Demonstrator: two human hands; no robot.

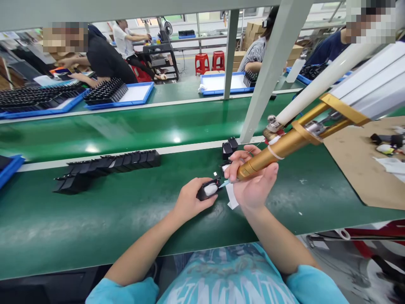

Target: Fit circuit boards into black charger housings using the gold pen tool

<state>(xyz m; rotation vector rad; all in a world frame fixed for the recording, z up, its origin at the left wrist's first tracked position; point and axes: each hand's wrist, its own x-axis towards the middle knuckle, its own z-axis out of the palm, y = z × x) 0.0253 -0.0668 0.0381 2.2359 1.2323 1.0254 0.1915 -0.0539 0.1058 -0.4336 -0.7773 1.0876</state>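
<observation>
Low over the green bench, my left hand (192, 198) is closed around a small black housing (201, 194), gripping it by its sides. Its open face shows a white rounded mass (211, 189) inside. My right hand (253, 185) is wrapped around the front of a gold-coloured dispensing gun (268, 156), with the thumb raised along its near side. The gun's pale blue nozzle (224, 183) points left and its tip is at the housing's right end. A white paper strip (232, 196) lies under the right hand. More black housings (228, 148) stand just beyond it.
A row of black housings (117, 162) runs along the bench's back left. A cardboard sheet (360, 164) lies at right. A grey post (268, 71) rises behind my right hand. Blue trays (139, 95) and several co-workers are across the line; a blue tray (11, 171) sits far left.
</observation>
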